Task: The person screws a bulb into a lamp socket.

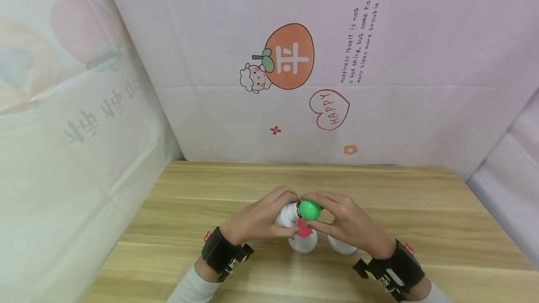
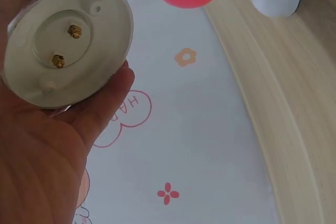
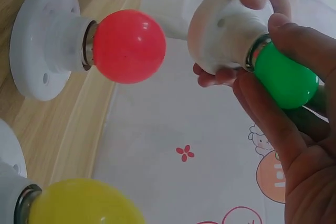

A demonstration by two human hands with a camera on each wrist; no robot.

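Observation:
My left hand (image 1: 269, 214) holds a round white lamp holder (image 3: 218, 35) above the table, tilted on its side. Two brass screws (image 2: 74, 31) show on its underside in the left wrist view. With thumb and fingers, my right hand (image 1: 351, 221) pinches a green light bulb (image 3: 286, 80). The bulb's metal base sits at the holder's mouth, partly inside it; how far in is hidden. Below the hands, a red bulb (image 3: 128, 45) stands in a second white holder (image 1: 304, 244). A yellow bulb (image 3: 84, 205) in a third white holder (image 1: 342, 246) is hidden by my right hand in the head view.
The wooden table (image 1: 202, 186) reaches back to a white printed cloth (image 1: 210, 60) hung behind it. More cloth hangs at the left and right sides. Both wrists wear black straps with small cameras.

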